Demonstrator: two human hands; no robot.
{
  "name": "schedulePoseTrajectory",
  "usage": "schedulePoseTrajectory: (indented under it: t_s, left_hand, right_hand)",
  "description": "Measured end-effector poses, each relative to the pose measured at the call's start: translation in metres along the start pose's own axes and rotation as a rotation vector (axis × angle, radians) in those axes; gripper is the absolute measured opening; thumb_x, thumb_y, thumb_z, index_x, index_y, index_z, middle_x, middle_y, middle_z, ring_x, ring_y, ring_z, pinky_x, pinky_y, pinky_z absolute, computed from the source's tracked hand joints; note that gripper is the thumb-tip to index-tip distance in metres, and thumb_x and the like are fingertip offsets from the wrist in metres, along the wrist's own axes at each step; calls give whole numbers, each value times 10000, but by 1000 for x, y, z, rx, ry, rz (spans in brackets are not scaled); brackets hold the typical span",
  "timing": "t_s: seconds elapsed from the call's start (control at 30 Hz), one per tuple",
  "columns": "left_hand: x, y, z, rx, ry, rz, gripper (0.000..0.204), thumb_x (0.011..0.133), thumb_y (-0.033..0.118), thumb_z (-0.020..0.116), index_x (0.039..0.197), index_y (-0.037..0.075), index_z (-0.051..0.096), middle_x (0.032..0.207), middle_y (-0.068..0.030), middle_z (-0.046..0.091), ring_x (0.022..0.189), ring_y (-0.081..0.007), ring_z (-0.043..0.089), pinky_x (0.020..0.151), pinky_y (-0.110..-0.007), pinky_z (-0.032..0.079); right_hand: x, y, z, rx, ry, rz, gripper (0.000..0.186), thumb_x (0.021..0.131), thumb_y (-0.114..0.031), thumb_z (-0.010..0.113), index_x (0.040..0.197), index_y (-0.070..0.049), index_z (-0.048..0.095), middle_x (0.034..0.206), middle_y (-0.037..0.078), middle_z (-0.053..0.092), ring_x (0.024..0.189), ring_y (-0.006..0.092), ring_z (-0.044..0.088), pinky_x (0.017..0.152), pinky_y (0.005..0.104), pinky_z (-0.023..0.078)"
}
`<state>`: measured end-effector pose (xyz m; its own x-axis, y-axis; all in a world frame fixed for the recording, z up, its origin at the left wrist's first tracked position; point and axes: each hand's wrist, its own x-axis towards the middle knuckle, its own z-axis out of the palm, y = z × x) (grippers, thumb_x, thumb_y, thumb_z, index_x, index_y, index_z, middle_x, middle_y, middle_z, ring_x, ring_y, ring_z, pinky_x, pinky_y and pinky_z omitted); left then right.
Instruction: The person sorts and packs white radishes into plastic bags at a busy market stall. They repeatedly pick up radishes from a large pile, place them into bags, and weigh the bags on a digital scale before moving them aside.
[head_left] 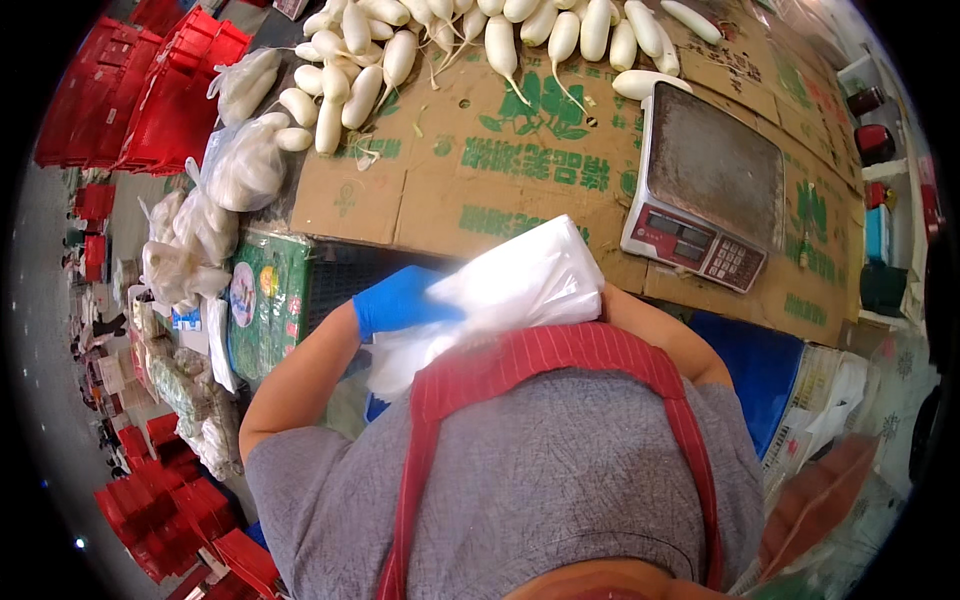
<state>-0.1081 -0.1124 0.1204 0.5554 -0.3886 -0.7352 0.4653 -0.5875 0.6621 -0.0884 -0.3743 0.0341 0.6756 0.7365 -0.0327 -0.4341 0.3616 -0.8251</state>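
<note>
A thick sheaf of white plastic bags (520, 275) is held in front of my chest, at the near edge of the cardboard-covered table. My left hand (410, 302), in a blue glove, grips its left side, and the fingertips blur into the plastic. Loose, crumpled film (395, 368) hangs below that hand. On the other side, my right forearm (660, 330) reaches in behind the sheaf, which hides the right hand and its fingers.
White radishes (398, 58) are heaped along the table's far side. A weighing scale (715, 170) stands at right on flattened cardboard (430, 200). Filled plastic bags (250, 165) line the left, beside a green package (268, 300). Red crates (185, 90) are stacked at far left.
</note>
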Motion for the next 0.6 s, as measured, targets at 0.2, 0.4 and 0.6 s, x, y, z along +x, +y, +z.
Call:
schedulePoseTrajectory:
  t_s: [0.2, 0.4, 0.6]
  left_hand:
    - [-2, 15, -15, -29, -54, 64, 407, 777, 157, 787, 1137, 7, 670, 1025, -70, 697, 937, -123, 620, 865, -309, 500]
    - [-1, 23, -24, 10, -92, 109, 424, 780, 172, 788, 1149, 4, 661, 1049, -68, 691, 967, -129, 604, 886, -323, 487]
    - [21, 26, -43, 168, -191, 210, 448, 785, 245, 787, 1148, 14, 661, 1029, -85, 700, 969, -155, 622, 886, -323, 484]
  right_hand:
    - [7, 6, 3, -1, 47, -21, 494, 864, -172, 632, 1305, 11, 506, 1217, 140, 604, 1073, 211, 599, 945, 336, 487]
    - [5, 18, -1, 18, 103, -52, 504, 859, -194, 632, 1300, 17, 508, 1210, 147, 607, 1063, 219, 606, 934, 338, 494]
    - [3, -63, -13, 98, 207, -9, 540, 886, -185, 554, 1360, 39, 428, 1261, 179, 577, 1111, 245, 594, 946, 355, 497]
